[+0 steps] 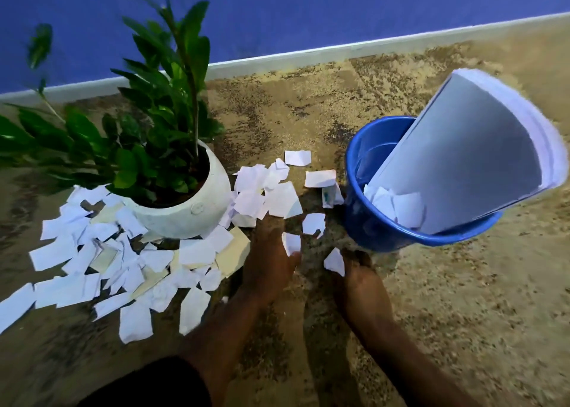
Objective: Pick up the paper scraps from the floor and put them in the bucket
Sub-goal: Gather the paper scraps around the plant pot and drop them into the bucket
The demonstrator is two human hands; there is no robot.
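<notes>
Floor [462, 298], speckled tan, meeting a blue wall [308, 12].
- Paper scraps [123, 261]: white, many, spread over the floor around and left of a white plant pot [185, 218], some reaching toward the bucket.
- Bucket [370, 228]: blue, at right, holding several scraps and a tilted stack of sheets [468, 160].
- Left hand [270, 261]: fingers straight, tips at the pile's edge.
- Right hand [359, 274]: beside the bucket's base with a scrap at its thumb side; blurred, so its grip cannot be told.
</notes>
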